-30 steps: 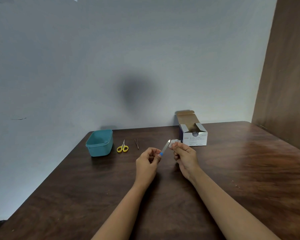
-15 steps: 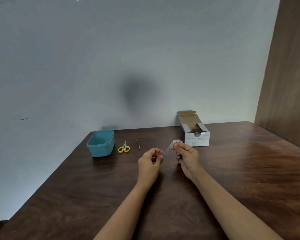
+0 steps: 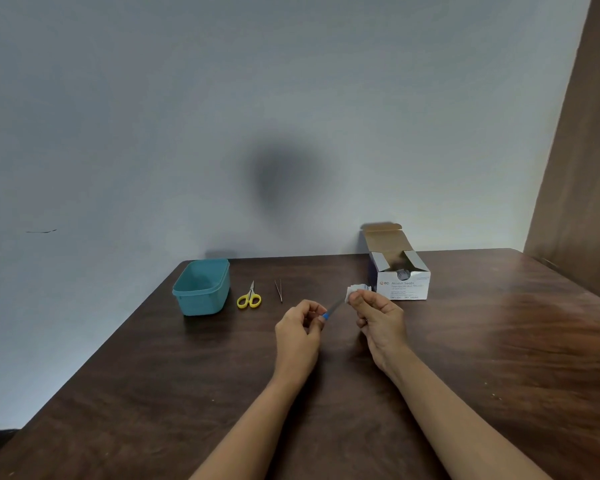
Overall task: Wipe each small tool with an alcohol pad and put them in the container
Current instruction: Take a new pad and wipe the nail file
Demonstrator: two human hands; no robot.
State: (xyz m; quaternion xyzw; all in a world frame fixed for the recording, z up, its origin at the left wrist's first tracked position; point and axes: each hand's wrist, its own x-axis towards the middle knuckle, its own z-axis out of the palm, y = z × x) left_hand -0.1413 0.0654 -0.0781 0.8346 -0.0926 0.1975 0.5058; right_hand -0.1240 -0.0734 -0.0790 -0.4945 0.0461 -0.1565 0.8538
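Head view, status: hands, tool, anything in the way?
Left hand pinches blue-handled tool. Right hand holds alcohol pad on its far end. Scissors, tweezers lie outside teal container. No obstruction seen.

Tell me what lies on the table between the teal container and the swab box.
In the head view, yellow scissors and thin tweezers lie between the teal container and the swab box.

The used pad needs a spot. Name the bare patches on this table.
Bare: the table right of the swab box, toward the wooden panel; also the near wood left of the left forearm. Crowded: back-left, where teal container, scissors and tweezers sit side by side.
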